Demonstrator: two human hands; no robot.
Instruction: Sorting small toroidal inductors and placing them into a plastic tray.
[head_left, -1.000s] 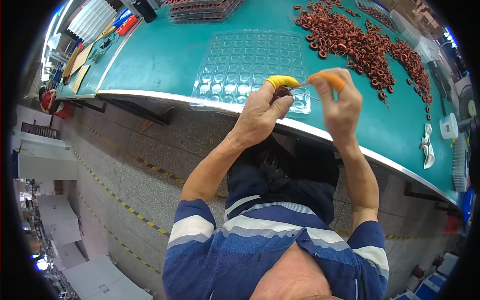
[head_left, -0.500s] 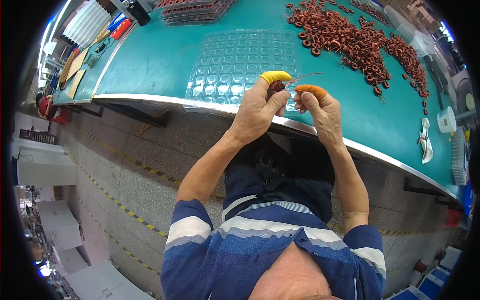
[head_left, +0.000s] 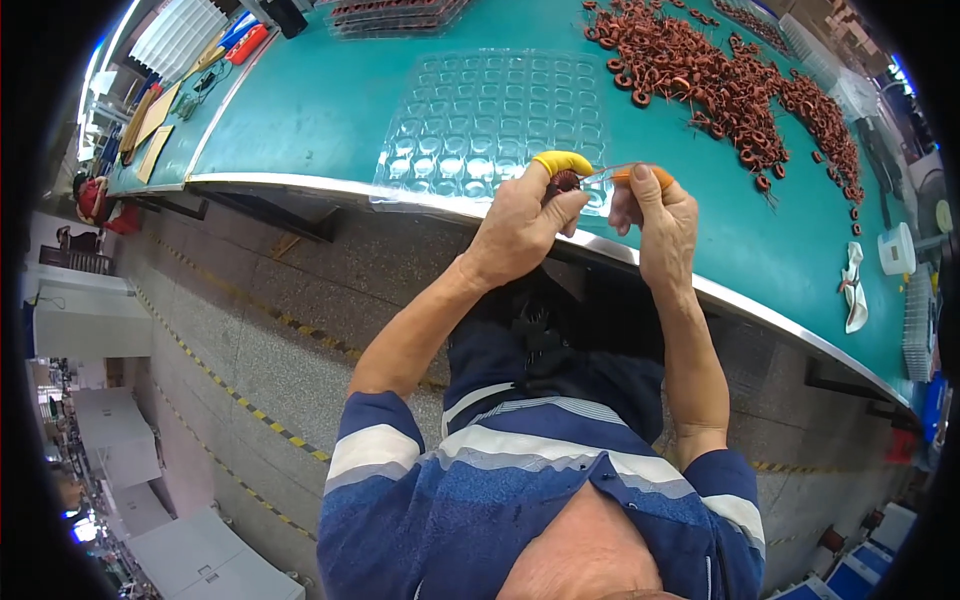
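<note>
My left hand (head_left: 520, 228), a yellow finger cot on its index finger, is closed around a small ring coil (head_left: 565, 182) wound with dark red wire. A thin reddish wire (head_left: 601, 172) runs from the coil to my right hand (head_left: 664, 228). There the thumb and the index finger, which wears an orange cot, are pinched on the wire's end. Both hands are just above the table's near edge. Behind them lies a clear plastic tray (head_left: 505, 95) with rows of round pockets. Part of the coil is hidden by my left fingers.
A large heap of reddish-brown ring coils (head_left: 690, 80) spreads over the green table (head_left: 290, 130) at the far right. Stacked filled trays (head_left: 395, 18) stand at the back. On the right are a white cloth (head_left: 853, 290) and a white tub (head_left: 897, 248).
My right hand has moved slightly right and now pinches the wire, whose end stuck out free before. My left hand still holds the coil, now turned a little. The view has shifted slightly.
</note>
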